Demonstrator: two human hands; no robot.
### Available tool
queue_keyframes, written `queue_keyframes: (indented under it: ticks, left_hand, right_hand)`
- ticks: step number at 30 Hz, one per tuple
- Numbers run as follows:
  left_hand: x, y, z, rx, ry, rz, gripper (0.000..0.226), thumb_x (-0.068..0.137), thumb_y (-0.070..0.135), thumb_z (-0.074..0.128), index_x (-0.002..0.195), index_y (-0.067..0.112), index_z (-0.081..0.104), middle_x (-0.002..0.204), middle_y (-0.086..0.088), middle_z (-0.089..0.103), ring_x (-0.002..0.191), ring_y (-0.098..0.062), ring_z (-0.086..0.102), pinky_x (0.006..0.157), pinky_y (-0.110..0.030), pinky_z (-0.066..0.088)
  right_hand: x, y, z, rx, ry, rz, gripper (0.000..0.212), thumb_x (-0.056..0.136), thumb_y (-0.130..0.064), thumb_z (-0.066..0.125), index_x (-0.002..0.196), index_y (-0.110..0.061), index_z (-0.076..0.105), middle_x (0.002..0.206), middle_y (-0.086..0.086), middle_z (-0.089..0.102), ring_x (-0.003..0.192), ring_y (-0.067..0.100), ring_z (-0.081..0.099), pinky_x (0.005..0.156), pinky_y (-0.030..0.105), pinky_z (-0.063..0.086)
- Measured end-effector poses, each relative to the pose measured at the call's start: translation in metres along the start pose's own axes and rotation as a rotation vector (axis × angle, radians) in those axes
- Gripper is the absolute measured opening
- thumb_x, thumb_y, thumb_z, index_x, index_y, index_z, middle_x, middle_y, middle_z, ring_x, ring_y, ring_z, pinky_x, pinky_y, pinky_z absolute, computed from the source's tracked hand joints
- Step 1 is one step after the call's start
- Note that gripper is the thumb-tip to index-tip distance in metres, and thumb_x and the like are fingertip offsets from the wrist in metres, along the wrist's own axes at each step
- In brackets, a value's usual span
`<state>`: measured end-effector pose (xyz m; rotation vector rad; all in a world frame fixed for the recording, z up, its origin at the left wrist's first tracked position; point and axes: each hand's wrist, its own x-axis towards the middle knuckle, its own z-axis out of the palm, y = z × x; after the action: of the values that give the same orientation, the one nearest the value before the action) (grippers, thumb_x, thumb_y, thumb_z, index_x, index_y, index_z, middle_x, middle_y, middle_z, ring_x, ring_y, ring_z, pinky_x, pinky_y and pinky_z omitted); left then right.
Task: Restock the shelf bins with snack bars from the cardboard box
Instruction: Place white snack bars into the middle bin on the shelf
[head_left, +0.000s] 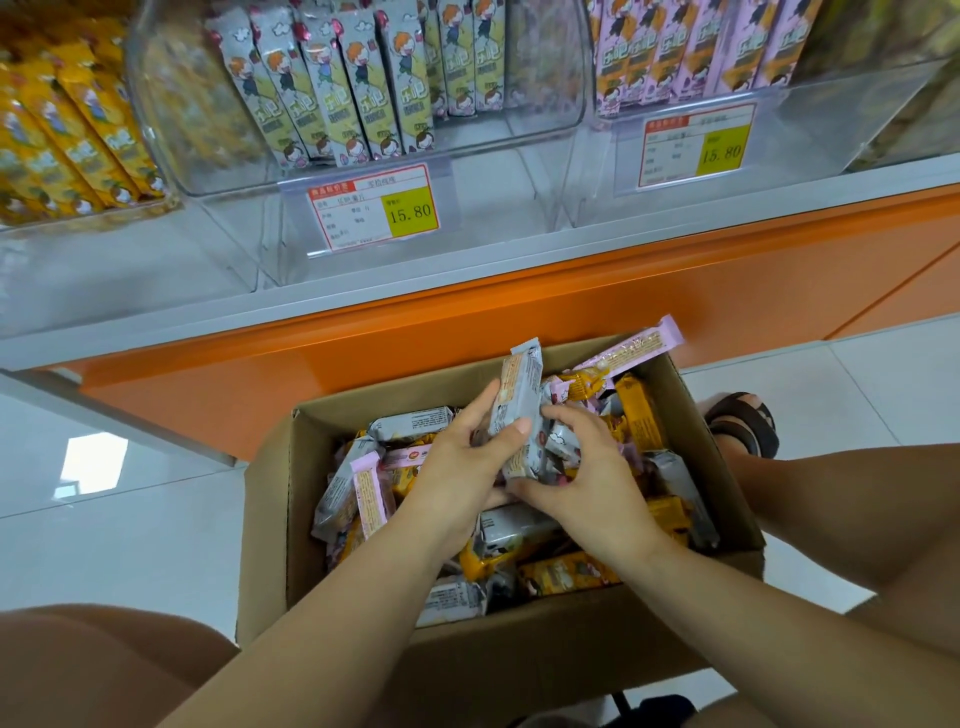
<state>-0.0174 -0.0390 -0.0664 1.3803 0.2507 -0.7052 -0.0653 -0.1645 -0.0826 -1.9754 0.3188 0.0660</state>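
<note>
An open cardboard box (270, 499) on the floor holds several grey, yellow and pink snack bars. Over its middle my left hand (460, 462) grips a small stack of grey snack bars (519, 400), thumb across the front. My right hand (587, 478) curls its fingers around the lower end of the same stack from the right. On the shelf above, a clear bin (540, 93) holds upright grey bars, with a bin of yellow bars (78, 130) to its left and a bin of pink bars (701, 47) to its right.
The orange shelf base (467, 317) runs just behind the box. Price tags reading 15.80 (374, 208) hang at the bin fronts. My knees flank the box, and a sandalled foot (743, 421) rests on the white tile floor at its right.
</note>
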Motion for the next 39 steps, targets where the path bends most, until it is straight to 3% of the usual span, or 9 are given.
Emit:
queue_keyframes:
  ticks: [6, 9, 15, 18, 22, 27, 31, 34, 39]
  left_hand:
    - [-0.018, 0.024, 0.003, -0.104, 0.005, 0.007, 0.051, 0.09, 0.016, 0.061, 0.136, 0.034, 0.048, 0.11, -0.002, 0.07, 0.084, -0.015, 0.071, 0.074, -0.038, 0.06]
    - [-0.036, 0.037, 0.003, -0.112, -0.008, 0.016, 0.053, 0.09, 0.018, 0.061, 0.138, 0.034, 0.045, 0.115, -0.003, 0.068, 0.092, -0.019, 0.07, 0.075, -0.038, 0.06]
    - [-0.087, 0.071, 0.0, 0.007, -0.077, 0.13, 0.052, 0.09, 0.025, 0.062, 0.138, 0.038, 0.045, 0.121, 0.001, 0.065, 0.106, -0.017, 0.066, 0.076, -0.039, 0.059]
    - [-0.113, 0.098, 0.0, 0.037, -0.088, 0.22, 0.048, 0.09, 0.026, 0.061, 0.135, 0.039, 0.048, 0.118, 0.001, 0.066, 0.107, -0.018, 0.064, 0.072, -0.035, 0.06]
    - [-0.139, 0.142, -0.004, 0.117, -0.053, 0.417, 0.049, 0.091, 0.029, 0.06, 0.136, 0.042, 0.046, 0.114, 0.011, 0.062, 0.097, -0.003, 0.061, 0.078, -0.037, 0.058]
    - [-0.14, 0.19, -0.008, 0.168, 0.017, 0.576, 0.046, 0.095, 0.027, 0.056, 0.137, 0.042, 0.043, 0.124, 0.001, 0.061, 0.097, -0.011, 0.064, 0.087, -0.04, 0.056]
    - [-0.118, 0.217, -0.016, 0.234, 0.049, 0.606, 0.044, 0.096, 0.028, 0.055, 0.136, 0.044, 0.044, 0.123, 0.001, 0.061, 0.107, -0.016, 0.062, 0.093, -0.044, 0.052]
    - [-0.102, 0.233, -0.027, 0.328, 0.083, 0.578, 0.031, 0.096, 0.026, 0.056, 0.112, 0.053, 0.053, 0.109, 0.007, 0.063, 0.103, -0.011, 0.06, 0.098, -0.044, 0.049]
    - [-0.075, 0.255, -0.045, 0.641, 0.186, 0.449, 0.043, 0.095, 0.028, 0.057, 0.137, 0.028, 0.047, 0.099, 0.013, 0.055, 0.089, -0.004, 0.055, 0.085, -0.031, 0.053]
  right_hand:
    - [0.001, -0.03, -0.016, -0.033, -0.044, -0.043, 0.057, 0.073, -0.019, 0.08, 0.118, -0.033, 0.05, 0.12, -0.011, 0.047, 0.11, 0.001, 0.043, 0.084, 0.003, 0.031]
    - [-0.007, -0.052, -0.025, -0.044, -0.078, -0.03, 0.058, 0.072, -0.022, 0.081, 0.12, -0.034, 0.051, 0.121, -0.012, 0.046, 0.112, 0.003, 0.041, 0.092, 0.019, 0.03]
    - [-0.036, -0.099, -0.047, -0.066, -0.091, -0.13, 0.055, 0.072, -0.026, 0.081, 0.119, -0.033, 0.054, 0.123, -0.011, 0.053, 0.115, 0.007, 0.05, 0.093, 0.021, 0.041]
    - [-0.044, -0.134, -0.061, -0.086, -0.086, -0.206, 0.058, 0.069, -0.027, 0.083, 0.121, -0.029, 0.057, 0.125, -0.004, 0.056, 0.114, 0.015, 0.054, 0.098, 0.037, 0.046]
    - [-0.045, -0.189, -0.076, -0.072, -0.04, -0.375, 0.051, 0.068, -0.023, 0.084, 0.11, -0.032, 0.056, 0.117, -0.004, 0.06, 0.105, 0.013, 0.059, 0.091, 0.028, 0.046]
    - [-0.014, -0.233, -0.073, -0.127, 0.06, -0.569, 0.048, 0.071, -0.02, 0.083, 0.107, -0.032, 0.054, 0.114, -0.008, 0.055, 0.108, 0.011, 0.054, 0.096, 0.028, 0.043]
    - [0.026, -0.247, -0.062, -0.163, 0.133, -0.655, 0.044, 0.072, -0.017, 0.081, 0.11, -0.025, 0.059, 0.109, -0.009, 0.051, 0.102, 0.005, 0.046, 0.083, 0.013, 0.036]
    - [0.057, -0.249, -0.053, -0.163, 0.099, -0.638, 0.039, 0.073, -0.021, 0.08, 0.107, -0.025, 0.06, 0.109, -0.007, 0.052, 0.105, 0.006, 0.046, 0.078, 0.012, 0.033]
    - [0.099, -0.25, -0.043, -0.231, -0.109, -0.486, 0.041, 0.075, -0.018, 0.079, 0.111, -0.017, 0.059, 0.119, -0.003, 0.056, 0.108, 0.011, 0.053, 0.074, 0.008, 0.038]
